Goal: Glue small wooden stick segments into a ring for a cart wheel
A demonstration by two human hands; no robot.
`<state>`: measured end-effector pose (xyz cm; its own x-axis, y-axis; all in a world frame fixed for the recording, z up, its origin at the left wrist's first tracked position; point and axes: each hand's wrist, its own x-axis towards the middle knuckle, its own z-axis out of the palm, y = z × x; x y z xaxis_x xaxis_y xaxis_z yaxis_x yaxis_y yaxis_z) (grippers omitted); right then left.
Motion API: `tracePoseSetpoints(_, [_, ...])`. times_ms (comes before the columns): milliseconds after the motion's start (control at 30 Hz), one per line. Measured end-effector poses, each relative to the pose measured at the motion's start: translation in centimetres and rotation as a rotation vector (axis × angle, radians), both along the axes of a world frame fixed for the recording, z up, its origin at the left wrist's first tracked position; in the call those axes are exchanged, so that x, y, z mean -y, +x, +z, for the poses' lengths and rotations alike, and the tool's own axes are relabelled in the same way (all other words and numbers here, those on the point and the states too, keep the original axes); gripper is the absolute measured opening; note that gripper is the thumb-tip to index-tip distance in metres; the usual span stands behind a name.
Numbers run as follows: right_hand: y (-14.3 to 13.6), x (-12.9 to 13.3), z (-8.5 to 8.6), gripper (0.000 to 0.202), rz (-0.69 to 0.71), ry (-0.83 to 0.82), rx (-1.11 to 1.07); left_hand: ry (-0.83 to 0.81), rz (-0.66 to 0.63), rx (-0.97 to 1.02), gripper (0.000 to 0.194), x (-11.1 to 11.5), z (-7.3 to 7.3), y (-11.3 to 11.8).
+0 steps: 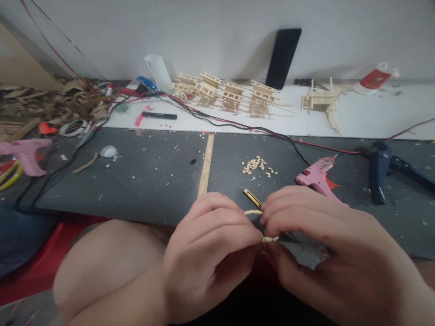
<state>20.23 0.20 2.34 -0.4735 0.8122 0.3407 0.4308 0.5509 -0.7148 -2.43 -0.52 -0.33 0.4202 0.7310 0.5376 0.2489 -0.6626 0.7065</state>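
Between my two hands is a small, pale, segmented wooden piece (271,239). Another stretch of the same pale material (253,212) shows as a curved strip higher up between the fingers. Whether the two parts join in a ring is hidden. My left hand (217,240) pinches it from the left, and my right hand (306,231) grips its right side with thumb and fingers. Just past the fingertips, a yellow and black craft knife (252,198) lies on the dark tabletop (152,176). A scatter of tiny wooden bits (254,165) lies beyond it.
A pink glue gun (316,174) and dark blue pliers-like tool (379,172) lie right; another pink glue gun (27,154) lies left. Several model wooden carts (231,96) stand at the back beside a phone (283,59). A black-red cable (231,123) crosses the table.
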Motion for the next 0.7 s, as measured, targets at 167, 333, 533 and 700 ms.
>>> tracePoseSetpoints(167, [-0.18, 0.2, 0.2, 0.018, -0.01, 0.007, 0.0, -0.025, 0.002, -0.016, 0.028, 0.18, -0.01, -0.01])
tracePoseSetpoints(333, [-0.01, 0.51, -0.32, 0.018, -0.001, -0.044, -0.024, -0.095, 0.051, 0.059, 0.028, 0.64, -0.33, 0.52])
tracePoseSetpoints(533, [0.57, -0.14, -0.18, 0.026, -0.02, 0.007, -0.015, -0.192, 0.11, 0.178, 0.027, 0.89, -0.64, 0.64])
tracePoseSetpoints(700, [0.42, -0.27, -0.08, 0.02, -0.01, 0.043, 0.004, -0.239, 0.093, 0.218, 0.027, 0.84, -0.65, 0.59])
